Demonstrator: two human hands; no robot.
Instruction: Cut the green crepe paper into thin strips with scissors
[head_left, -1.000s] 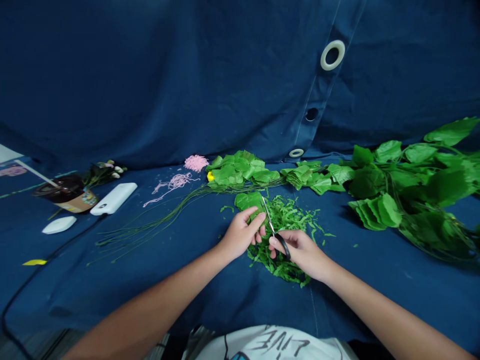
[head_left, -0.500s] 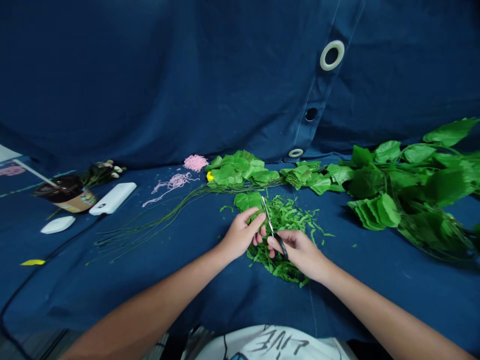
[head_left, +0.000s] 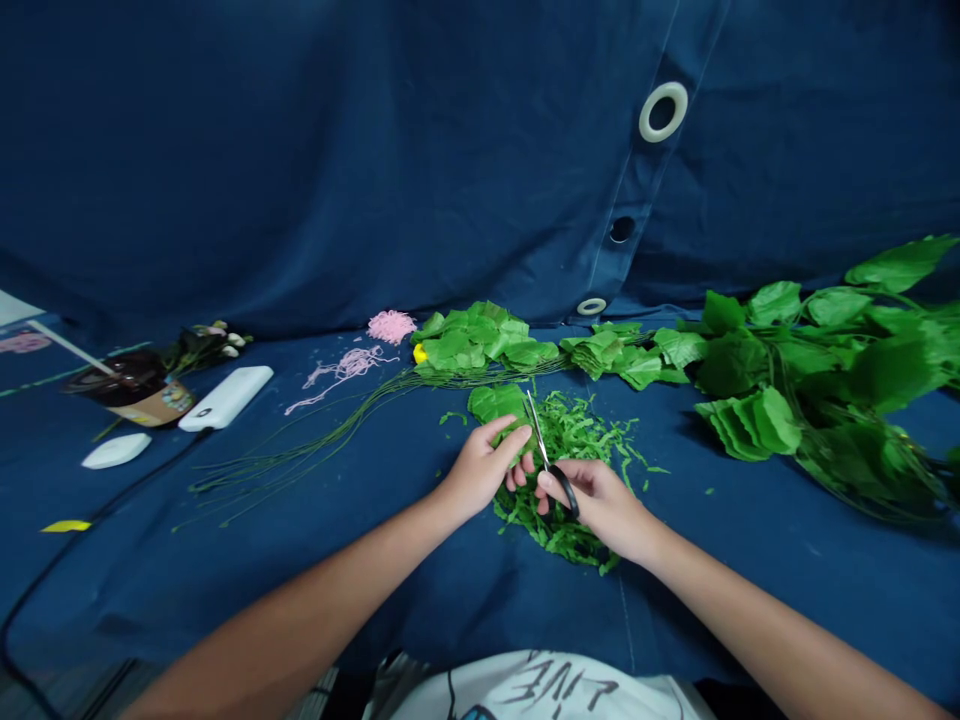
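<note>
Dark blue cloth (head_left: 300, 150) hangs behind the desk (head_left: 300, 600), which is draped in similar blue. A big heap of leafy green vines (head_left: 825, 350) spreads over the right end. Thin green stems (head_left: 337, 430) trail leftward from a cluster of stacked leaves (head_left: 472, 340) near the back. In front of that cluster lies a loose pile of shredded green strips (head_left: 577, 425). Far left, a dark drink cup (head_left: 154, 402) in a brown sleeve holds a white straw. Over the pile, the person's right grip (head_left: 596, 500) is closed round the black handles of the scissors (head_left: 541, 440), whose blades point away from the body. The left grip (head_left: 487, 465) pinches a leaf piece (head_left: 533, 441), mostly hidden by fingers, close beside those blades. A white device (head_left: 226, 397) lies next to the cup. A single round leaf (head_left: 496, 401) shows just beyond the left knuckles. Smaller still are pale pink threads (head_left: 345, 374), a pink clump (head_left: 391, 326) and a yellow scrap (head_left: 66, 526).
</note>
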